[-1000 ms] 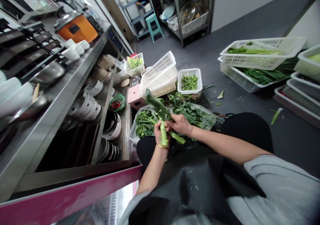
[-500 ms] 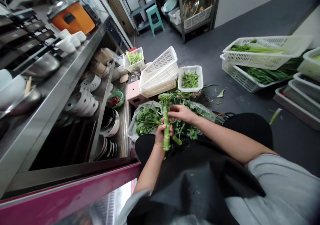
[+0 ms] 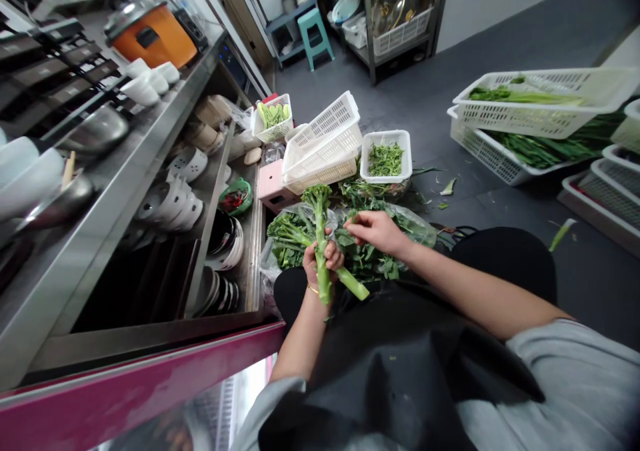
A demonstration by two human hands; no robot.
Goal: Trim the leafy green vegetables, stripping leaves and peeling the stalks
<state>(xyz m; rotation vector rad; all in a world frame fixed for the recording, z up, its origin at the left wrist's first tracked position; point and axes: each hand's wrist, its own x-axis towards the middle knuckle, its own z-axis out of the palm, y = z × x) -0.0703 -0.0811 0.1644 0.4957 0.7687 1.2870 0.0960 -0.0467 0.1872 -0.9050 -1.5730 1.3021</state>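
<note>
My left hand [image 3: 325, 259] is closed around thick green broccolini stalks [image 3: 321, 237]. One stands nearly upright, with its budded head [image 3: 317, 197] above my fingers. Another slants across behind it, its cut end [image 3: 357, 287] sticking out at the lower right. Just right of the stalks, apart from them, my right hand [image 3: 375, 229] has thumb and fingers pinched together. Something small and green shows by its fingertips, but I cannot tell whether it is held. Beneath both hands lie leafy greens [image 3: 367, 254] in and around a clear plastic bag [image 3: 417, 224].
A white basket of small greens [image 3: 411, 164] and tilted white baskets [image 3: 325, 137] stand beyond the bag. Stacked vegetable baskets [image 3: 520, 121] are at the right. A steel shelf [image 3: 165, 97] with bowls runs along the left. Scraps [image 3: 449, 187] lie on the floor.
My right hand has pulled away from the upright stalk toward the right. The stalks have turned in my left hand, and the slanting one's cut end shows more.
</note>
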